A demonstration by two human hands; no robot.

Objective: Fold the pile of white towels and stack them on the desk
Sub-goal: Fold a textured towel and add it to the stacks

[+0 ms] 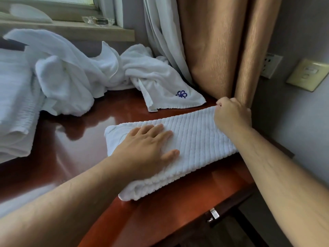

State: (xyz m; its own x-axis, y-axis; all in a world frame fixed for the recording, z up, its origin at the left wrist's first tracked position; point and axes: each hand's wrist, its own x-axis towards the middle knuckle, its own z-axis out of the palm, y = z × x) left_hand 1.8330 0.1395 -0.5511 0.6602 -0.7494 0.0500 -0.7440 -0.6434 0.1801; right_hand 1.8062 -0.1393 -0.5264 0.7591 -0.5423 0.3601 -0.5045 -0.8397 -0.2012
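A ribbed white towel [194, 138] lies folded into a long strip across the glossy red-brown desk [85, 143]. My left hand [147, 145] presses flat on its left half with straight, spread fingers. My right hand [231, 114] grips the towel's far right end, fingers curled over the edge beside the curtain. Behind it sprawls a crumpled pile of white towels [74, 72], one with a blue embroidered logo [181, 94]. A folded white towel [16, 104] sits at the left edge.
Tan and white curtains [213, 50] hang at the desk's back right corner. A wall socket [270, 65] and a light switch [308, 73] are on the right wall. A windowsill with a glass ashtray [98, 20] runs behind. A drawer handle [213, 213] shows below the desk's front edge.
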